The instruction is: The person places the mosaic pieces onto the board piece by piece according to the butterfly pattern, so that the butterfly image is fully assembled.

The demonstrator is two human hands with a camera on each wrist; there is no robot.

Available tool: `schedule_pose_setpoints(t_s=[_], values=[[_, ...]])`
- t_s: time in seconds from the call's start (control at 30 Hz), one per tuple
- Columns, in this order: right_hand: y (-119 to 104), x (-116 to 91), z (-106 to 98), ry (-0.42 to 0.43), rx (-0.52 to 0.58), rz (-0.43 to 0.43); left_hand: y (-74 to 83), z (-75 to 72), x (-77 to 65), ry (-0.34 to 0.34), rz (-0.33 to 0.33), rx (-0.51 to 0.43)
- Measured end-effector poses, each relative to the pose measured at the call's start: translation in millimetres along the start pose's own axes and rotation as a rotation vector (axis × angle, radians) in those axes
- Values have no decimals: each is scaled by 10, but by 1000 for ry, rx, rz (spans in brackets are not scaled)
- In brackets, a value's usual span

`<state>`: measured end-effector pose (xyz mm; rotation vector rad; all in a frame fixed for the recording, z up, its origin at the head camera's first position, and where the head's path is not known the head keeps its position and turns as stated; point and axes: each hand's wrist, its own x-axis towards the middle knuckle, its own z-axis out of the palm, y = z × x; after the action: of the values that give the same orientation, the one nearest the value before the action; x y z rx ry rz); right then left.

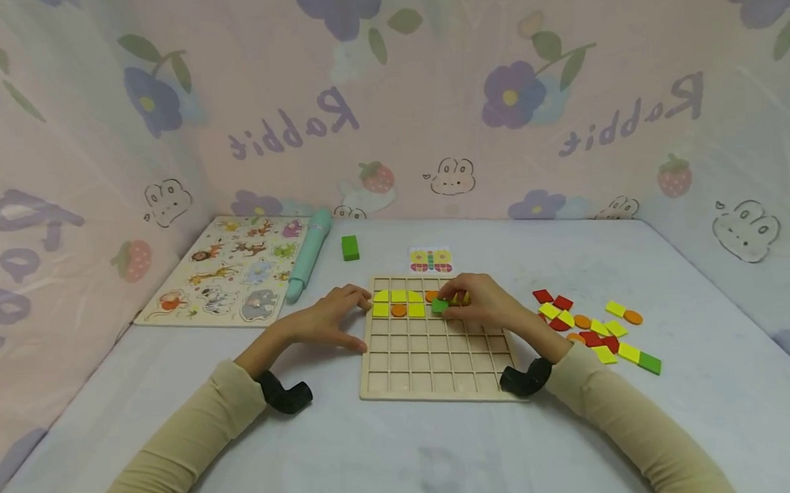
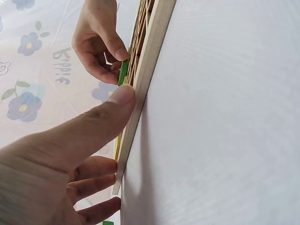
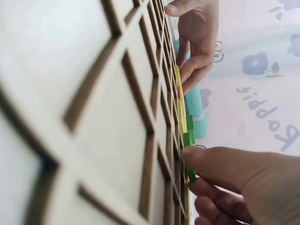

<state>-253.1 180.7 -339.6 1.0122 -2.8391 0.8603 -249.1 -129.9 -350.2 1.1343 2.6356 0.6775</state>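
Note:
A wooden grid board [image 1: 412, 362] lies in front of the person, with yellow tiles [image 1: 380, 310] and an orange round tile [image 1: 399, 311] in its far rows. My right hand [image 1: 480, 303] pinches a green square tile [image 1: 439, 306] between thumb and fingers, low over a far-row cell. The right wrist view shows that green tile [image 3: 189, 171] tilted at the grid. At the board's left edge rests my left hand [image 1: 326, 321], fingers spread and thumb [image 2: 123, 96] against the rim. Some far-row tiles are partly hidden behind the right hand.
A picture card [image 1: 431, 260] lies just beyond the board. Further left are a green block [image 1: 350, 248], a teal pen-shaped object [image 1: 311, 249] and an animal puzzle board [image 1: 203, 289]. Loose red, yellow, orange and green tiles [image 1: 591, 338] are scattered at the right.

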Motion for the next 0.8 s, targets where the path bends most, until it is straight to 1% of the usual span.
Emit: schedule_pose_setpoints(t_s=[0.2,0.37,0.57,0.8], values=[[71,23,54,-24,24,-26,18,-17,-13,-1,3,-14],[76,9,78,-4,29,-25,21,-15,-16,-5,7,-14],[89,1,95,34,28,-53,21,-16,-14,-1,9,-7],[93,1,94,27,35,-78,44,-31,-17,-5,-5,-12]])
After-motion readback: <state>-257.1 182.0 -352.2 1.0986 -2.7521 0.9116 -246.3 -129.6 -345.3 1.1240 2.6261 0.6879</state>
